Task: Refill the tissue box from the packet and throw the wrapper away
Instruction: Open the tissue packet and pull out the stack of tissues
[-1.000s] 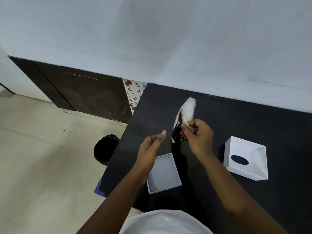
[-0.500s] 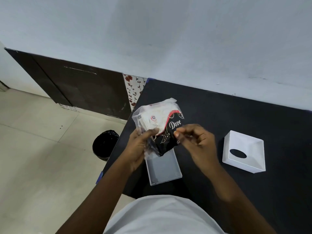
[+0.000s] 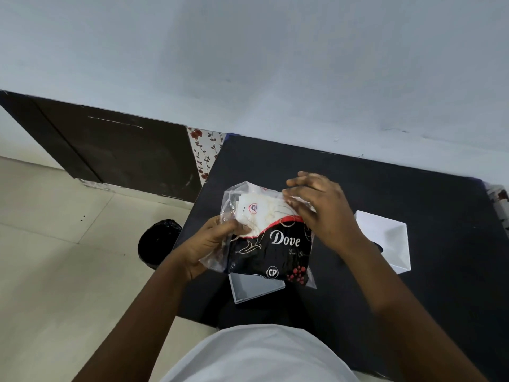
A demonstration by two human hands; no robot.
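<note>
1. Your left grip point(image 3: 217, 241) is clamping the packet point(image 3: 271, 241) by its left side. Your right grip point(image 3: 319, 213) is lying on its top corner; whether it is pinching, I cannot tell.
2. The packet, likely light, soft and slippery, is hanging over the tissue box point(image 3: 256, 292) at the desk's point(image 3: 413, 188) front left corner; its loose film is probably offering the best hold.
3. A bin point(image 3: 158, 241) is sitting on the floor by the desk's left edge.

R hand point(image 3: 322, 213) up from tissue pkt point(image 3: 275, 252) mid to its far top edge; label now toward cam.
</note>
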